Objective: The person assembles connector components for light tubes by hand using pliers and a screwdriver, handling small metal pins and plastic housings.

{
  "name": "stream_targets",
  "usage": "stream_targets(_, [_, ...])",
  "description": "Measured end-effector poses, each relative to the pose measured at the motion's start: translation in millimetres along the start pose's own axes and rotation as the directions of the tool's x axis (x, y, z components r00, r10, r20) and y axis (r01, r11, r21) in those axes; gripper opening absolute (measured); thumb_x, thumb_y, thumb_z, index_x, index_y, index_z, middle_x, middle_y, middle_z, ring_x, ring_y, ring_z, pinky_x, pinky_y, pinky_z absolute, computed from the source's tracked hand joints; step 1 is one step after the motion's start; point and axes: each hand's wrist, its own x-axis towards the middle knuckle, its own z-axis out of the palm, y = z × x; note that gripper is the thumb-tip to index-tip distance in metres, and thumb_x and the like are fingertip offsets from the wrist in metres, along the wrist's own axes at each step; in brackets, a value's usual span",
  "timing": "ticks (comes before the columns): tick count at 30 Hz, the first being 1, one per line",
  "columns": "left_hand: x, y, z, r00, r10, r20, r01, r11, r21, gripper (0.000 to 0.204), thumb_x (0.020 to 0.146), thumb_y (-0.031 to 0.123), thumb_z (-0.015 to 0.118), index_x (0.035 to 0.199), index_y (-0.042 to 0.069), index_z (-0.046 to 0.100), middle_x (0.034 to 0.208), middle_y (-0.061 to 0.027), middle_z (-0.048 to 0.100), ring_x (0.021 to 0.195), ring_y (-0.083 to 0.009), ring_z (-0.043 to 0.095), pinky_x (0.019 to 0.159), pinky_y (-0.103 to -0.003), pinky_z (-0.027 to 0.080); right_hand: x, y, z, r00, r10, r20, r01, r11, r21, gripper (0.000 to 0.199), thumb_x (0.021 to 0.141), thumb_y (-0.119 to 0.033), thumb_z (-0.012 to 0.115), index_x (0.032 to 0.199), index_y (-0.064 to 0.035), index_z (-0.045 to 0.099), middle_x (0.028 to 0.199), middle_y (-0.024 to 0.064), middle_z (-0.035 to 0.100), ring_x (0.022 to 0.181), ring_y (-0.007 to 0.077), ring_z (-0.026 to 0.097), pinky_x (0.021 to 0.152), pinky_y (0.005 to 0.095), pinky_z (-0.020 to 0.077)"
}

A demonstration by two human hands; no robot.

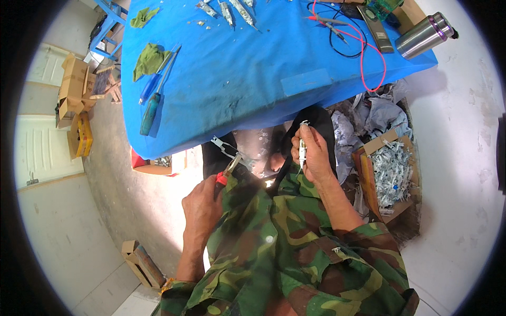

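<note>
Head view: gripping red-handled pliers [222, 179] in left hand [202, 204], presumably for leverage; pinching slim white part [302, 151] upright in right hand [317, 157], likely for steadiness.

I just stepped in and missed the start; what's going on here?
The person's left hand holds red-handled pliers, with a thin pale piece at their tip. The right hand grips a slim white part. Beyond them, a teal-handled screwdriver lies on the blue-covered table.
</note>
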Motion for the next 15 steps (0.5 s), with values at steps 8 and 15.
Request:
stream_targets(8, [-7.6, -18.7, -25.5, 0.971, -0.186, -0.15, 0.149, 0.962, -0.229, 0.024, 0.092, 0.006, 0.072, 0.117, 0.005, 0.069, 0.085, -0.0187, 0.072, 0.077, -0.0364, 0.072, 0.068, -0.041, 0.055, -5.6, 16.9, 10.7, 0.994, 0.074, -0.082, -0.077, 0.996, -0.04, 0.03, 0.105, -0.039, 0.064, 0.097, -0.0101, 0.057, 0.075, -0.0004, 0.055, 0.054, 0.0075, 0.048, 0.045, 0.0232, 0.0359])
stream_targets(15, [-33.2, -79.3, -39.8, 0.865, -0.409, -0.291, 0.284, 0.877, -0.387, 0.02, 0.1, 0.011, 0.066, 0.114, -0.003, 0.07, 0.067, -0.0013, 0.054, 0.06, -0.0095, 0.044, 0.056, -0.03, 0.038, -1.9, 27.8, 4.4, 0.979, 0.127, -0.158, -0.144, 0.984, -0.101, 0.032, 0.103, -0.041, 0.065, 0.098, -0.01, 0.057, 0.076, 0.0005, 0.058, 0.055, 0.0083, 0.053, 0.045, 0.0236, 0.0384])
